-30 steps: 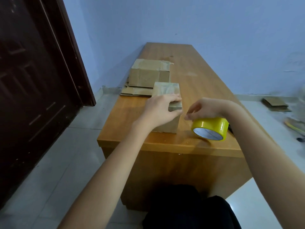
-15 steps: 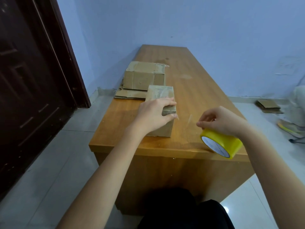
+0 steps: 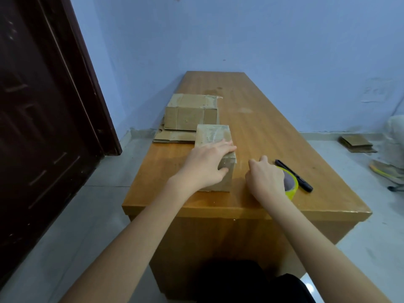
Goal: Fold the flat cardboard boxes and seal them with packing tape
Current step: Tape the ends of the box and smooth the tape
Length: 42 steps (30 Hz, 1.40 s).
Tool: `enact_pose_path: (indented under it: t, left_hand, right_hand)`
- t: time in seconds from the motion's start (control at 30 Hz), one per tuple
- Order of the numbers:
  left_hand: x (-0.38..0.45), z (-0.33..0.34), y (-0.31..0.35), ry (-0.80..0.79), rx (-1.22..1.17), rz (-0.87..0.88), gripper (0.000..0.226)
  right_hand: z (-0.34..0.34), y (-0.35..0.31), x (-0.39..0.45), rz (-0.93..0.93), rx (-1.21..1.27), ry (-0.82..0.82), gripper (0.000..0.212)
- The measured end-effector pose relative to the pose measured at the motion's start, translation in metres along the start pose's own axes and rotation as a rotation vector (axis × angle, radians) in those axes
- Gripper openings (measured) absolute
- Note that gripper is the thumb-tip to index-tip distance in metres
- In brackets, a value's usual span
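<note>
Now the left hand (image 3: 205,166) lies over the near end of the small box (image 3: 215,154) on the table (image 3: 273,136), fingers laid across the taped top, thumb on the near face; its palm hides that corner. The right hand (image 3: 265,179) covers most of the yellow tape roll (image 3: 291,185) just right of the box, fingers curled at the roll's top, though what they pinch I cannot tell. A black marker (image 3: 294,175) lies touching or just behind the roll. Farther back a bigger folded box (image 3: 191,113) sits on flat cardboard (image 3: 172,136), partly hidden.
</note>
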State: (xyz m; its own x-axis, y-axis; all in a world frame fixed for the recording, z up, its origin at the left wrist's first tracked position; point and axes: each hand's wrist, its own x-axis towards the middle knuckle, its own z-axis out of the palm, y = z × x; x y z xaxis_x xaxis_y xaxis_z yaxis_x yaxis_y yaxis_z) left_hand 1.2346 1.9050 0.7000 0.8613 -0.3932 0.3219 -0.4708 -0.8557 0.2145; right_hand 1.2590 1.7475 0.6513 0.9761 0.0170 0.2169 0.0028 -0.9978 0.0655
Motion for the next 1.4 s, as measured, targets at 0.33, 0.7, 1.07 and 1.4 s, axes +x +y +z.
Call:
enact_pose_path:
  t: [0.33,0.7,1.07,1.4]
  left_hand:
    - [0.013,-0.011,0.002,-0.033,0.116,0.100,0.052]
    - [-0.029,-0.022,-0.016,0.127,-0.856,-0.269,0.067]
    - [-0.040,0.041,-0.024,0.232,-1.285,-0.359,0.061]
    - [-0.057,0.023,-0.066,0.258,-0.857,-0.077,0.039]
  right_hand:
    - [-0.001,0.010,0.007,0.048,-0.003,-0.068,0.028]
    - [-0.027,-0.008,-0.037,-0.049,1.327,0.055,0.059]
    - [0.008,-0.031,-0.019,-0.229,1.573,-0.080,0.055]
    - [-0.018,0.043,0.000,-0.604,1.229,-0.237,0.035]
